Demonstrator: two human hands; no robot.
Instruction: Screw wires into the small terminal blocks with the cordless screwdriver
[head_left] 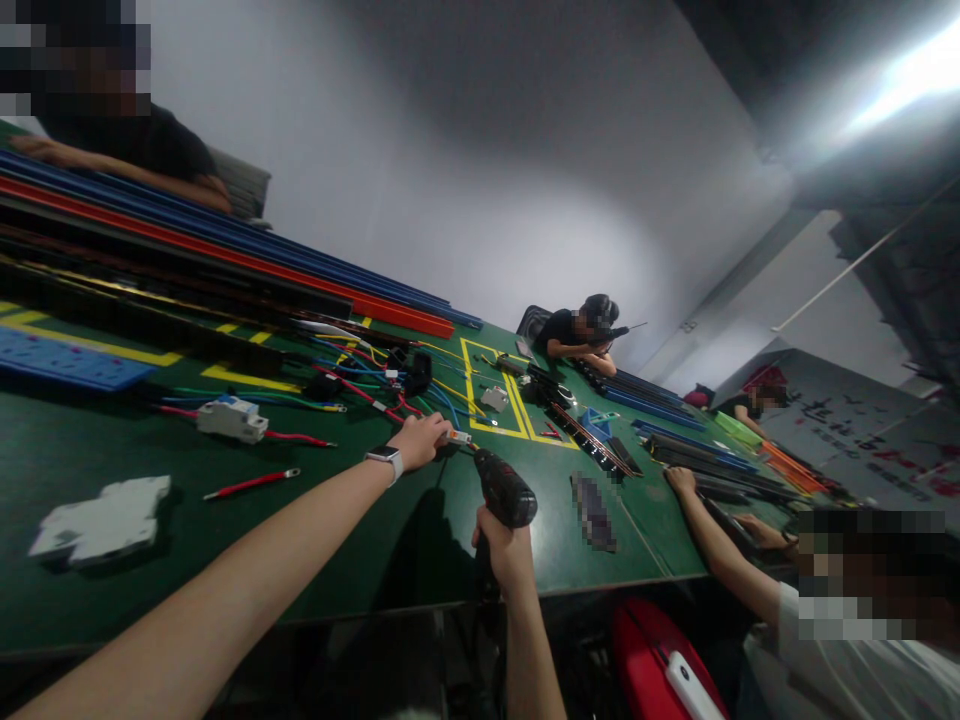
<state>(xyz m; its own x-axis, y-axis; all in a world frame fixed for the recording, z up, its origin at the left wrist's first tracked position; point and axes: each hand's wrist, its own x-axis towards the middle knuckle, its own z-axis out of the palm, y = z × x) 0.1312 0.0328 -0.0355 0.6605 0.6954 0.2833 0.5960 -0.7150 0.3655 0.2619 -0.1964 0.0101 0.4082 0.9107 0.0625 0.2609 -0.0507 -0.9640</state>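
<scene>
A black cordless drill (507, 488) is gripped by its handle in my right hand (508, 552), and its bit points at a small white circuit breaker (456, 437). My left hand (418, 441), wearing a watch at the wrist, holds that breaker on the green table, its fingers partly covering it. Whether the bit touches a screw, I cannot tell. Left of that hand lies another breaker (231, 419) with red wires attached. A short red cable (252, 484) with a ring terminal and a white breaker (105, 520) lie nearer the left edge.
Coloured wires (375, 365) and black connectors lie behind my left hand. Long blue and orange rails (397, 306) run along the table's far side. A blue power strip (75, 360) sits at left. On the right, a co-worker's arm (724, 555) rests on the table.
</scene>
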